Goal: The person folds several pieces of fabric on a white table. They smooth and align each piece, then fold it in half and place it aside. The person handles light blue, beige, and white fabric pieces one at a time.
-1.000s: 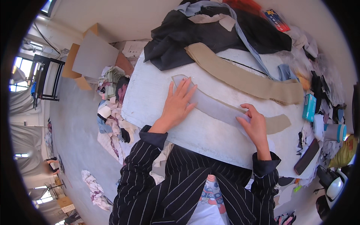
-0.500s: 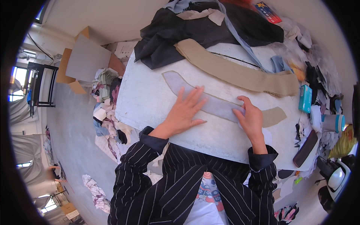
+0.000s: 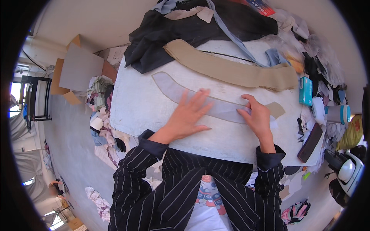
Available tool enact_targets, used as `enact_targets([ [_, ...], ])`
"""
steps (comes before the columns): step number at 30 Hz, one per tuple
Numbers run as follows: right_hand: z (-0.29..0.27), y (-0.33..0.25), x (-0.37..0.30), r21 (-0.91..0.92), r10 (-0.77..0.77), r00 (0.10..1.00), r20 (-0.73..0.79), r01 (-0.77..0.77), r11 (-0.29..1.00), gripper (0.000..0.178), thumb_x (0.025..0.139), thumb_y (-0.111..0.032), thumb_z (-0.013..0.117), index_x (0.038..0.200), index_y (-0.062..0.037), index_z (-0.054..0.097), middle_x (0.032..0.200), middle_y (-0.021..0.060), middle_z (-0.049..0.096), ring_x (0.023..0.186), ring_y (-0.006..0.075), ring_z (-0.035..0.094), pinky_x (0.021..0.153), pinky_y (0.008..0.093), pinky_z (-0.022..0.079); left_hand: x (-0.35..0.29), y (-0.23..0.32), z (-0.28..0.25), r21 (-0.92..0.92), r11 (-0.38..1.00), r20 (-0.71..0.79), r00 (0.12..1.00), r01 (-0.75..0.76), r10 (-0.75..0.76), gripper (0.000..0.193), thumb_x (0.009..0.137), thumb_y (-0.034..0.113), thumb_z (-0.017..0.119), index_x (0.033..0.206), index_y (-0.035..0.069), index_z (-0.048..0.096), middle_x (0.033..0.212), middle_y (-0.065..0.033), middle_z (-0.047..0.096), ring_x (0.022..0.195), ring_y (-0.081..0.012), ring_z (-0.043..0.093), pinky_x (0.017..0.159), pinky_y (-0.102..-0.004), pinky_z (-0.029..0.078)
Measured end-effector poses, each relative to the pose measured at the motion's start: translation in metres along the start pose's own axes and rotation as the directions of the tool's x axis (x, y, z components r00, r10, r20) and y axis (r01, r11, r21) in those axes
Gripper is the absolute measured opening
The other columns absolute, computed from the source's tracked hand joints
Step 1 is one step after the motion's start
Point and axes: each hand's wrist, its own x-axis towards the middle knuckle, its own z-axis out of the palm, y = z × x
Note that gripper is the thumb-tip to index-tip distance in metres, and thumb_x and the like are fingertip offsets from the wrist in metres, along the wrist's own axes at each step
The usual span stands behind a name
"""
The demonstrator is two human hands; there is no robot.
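Note:
A curved pale lilac-white interfacing strip [image 3: 165, 85] lies over a khaki fabric piece of like shape, whose khaki end [image 3: 277, 110] shows beyond my right hand. My left hand [image 3: 188, 114] rests flat across the middle of the strip with fingers spread, the fingertips blurred. Toward the strip's right end, my right hand [image 3: 257, 117] is curled with thumb and forefinger at its edges, and a bit of white material shows beneath the palm. What the other right fingers hold is hidden. Just beyond lies a stack of curved khaki pieces [image 3: 231, 71].
Black cloth [image 3: 154, 46] is heaped at the back of the white table [image 3: 131, 111]. A teal box [image 3: 305, 91], a dark phone-like slab [image 3: 310, 143] and fabric scraps line the right side. More scraps [image 3: 106, 131] lie left of the table, near an open carton [image 3: 81, 69].
The whole view has shifted slightly. Against the table, both hands have slid a little to the right along the strip, and less of the khaki end shows past my right hand.

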Motion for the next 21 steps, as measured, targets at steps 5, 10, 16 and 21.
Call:
enact_targets([
  [5, -0.005, 0.000, 0.000, 0.014, 0.007, 1.000, 0.026, -0.007, 1.000, 0.045, 0.072, -0.010, 0.077, 0.114, -0.0104, 0.061, 0.070, 0.0055, 0.057, 0.063, 0.0213, 0.056, 0.061, 0.0319, 0.046, 0.023, 0.015, 0.020, -0.059, 0.977, 0.003, 0.979, -0.205, 0.205, 0.077, 0.089, 0.061, 0.045, 0.148, 0.012, 0.034, 0.158, -0.0125, 0.020, 0.146, -0.0280, 0.019, 0.117, -0.0545, 0.008],
  [10, -0.043, 0.025, -0.005, -0.037, 0.131, 0.988, 0.076, -0.128, 0.991, 0.044, 0.072, -0.013, 0.077, 0.113, -0.0119, 0.062, 0.073, 0.0062, 0.062, 0.069, 0.0250, 0.061, 0.063, 0.0351, 0.048, 0.024, 0.010, 0.019, 0.002, 0.978, 0.062, 0.976, -0.208, 0.207, 0.079, 0.089, 0.061, 0.046, 0.149, 0.012, 0.033, 0.158, -0.0113, 0.021, 0.146, -0.0266, 0.019, 0.118, -0.0528, 0.008],
  [16, -0.042, 0.033, -0.008, -0.029, 0.106, 0.994, 0.025, -0.105, 0.994, 0.044, 0.071, -0.013, 0.077, 0.113, -0.0118, 0.062, 0.074, 0.0059, 0.061, 0.069, 0.0243, 0.060, 0.064, 0.0343, 0.047, 0.036, 0.029, 0.015, 0.013, 0.975, 0.016, 0.975, -0.223, 0.223, 0.081, 0.088, 0.063, 0.046, 0.148, 0.010, 0.033, 0.158, -0.0132, 0.021, 0.147, -0.0268, 0.019, 0.118, -0.0542, 0.007],
  [21, -0.045, 0.034, -0.007, -0.036, 0.086, 0.996, 0.040, -0.084, 0.996, 0.045, 0.070, -0.013, 0.077, 0.113, -0.0112, 0.062, 0.075, 0.0062, 0.061, 0.070, 0.0245, 0.060, 0.065, 0.0343, 0.048, 0.066, 0.049, 0.038, -0.064, 0.930, -0.029, 0.932, -0.361, 0.360, 0.083, 0.088, 0.066, 0.044, 0.149, 0.010, 0.031, 0.158, -0.0140, 0.020, 0.146, -0.0283, 0.018, 0.118, -0.0538, 0.007],
])
